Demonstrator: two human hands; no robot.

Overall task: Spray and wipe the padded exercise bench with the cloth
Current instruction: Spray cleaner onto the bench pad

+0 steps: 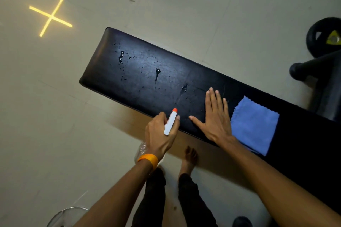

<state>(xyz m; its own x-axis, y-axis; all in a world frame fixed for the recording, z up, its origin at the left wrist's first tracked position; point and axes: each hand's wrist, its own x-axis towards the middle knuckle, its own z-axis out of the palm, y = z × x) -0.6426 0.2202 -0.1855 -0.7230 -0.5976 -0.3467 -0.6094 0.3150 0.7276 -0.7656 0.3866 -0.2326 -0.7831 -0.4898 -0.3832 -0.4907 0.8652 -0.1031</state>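
Note:
A long black padded bench (pixel 147 72) runs diagonally from upper left to lower right, with spray droplets and small puddles scattered on its far half. My left hand (pixel 160 134) grips a spray bottle (pixel 170 122) with a white head and an orange nozzle at the bench's near edge; its clear body is mostly hidden under the hand. My right hand (pixel 215 118) lies flat on the pad, fingers spread, holding nothing. A folded blue cloth (pixel 256 125) rests on the bench just right of that hand, touching its wrist side.
Pale tiled floor (pixel 55 116) surrounds the bench, with a yellow light cross (pixel 50 17) at upper left. Black weights and a dumbbell (pixel 321 57) sit at the right edge. My bare feet (pixel 190 158) stand beside the bench. A rounded clear object (pixel 66 215) shows at the bottom left.

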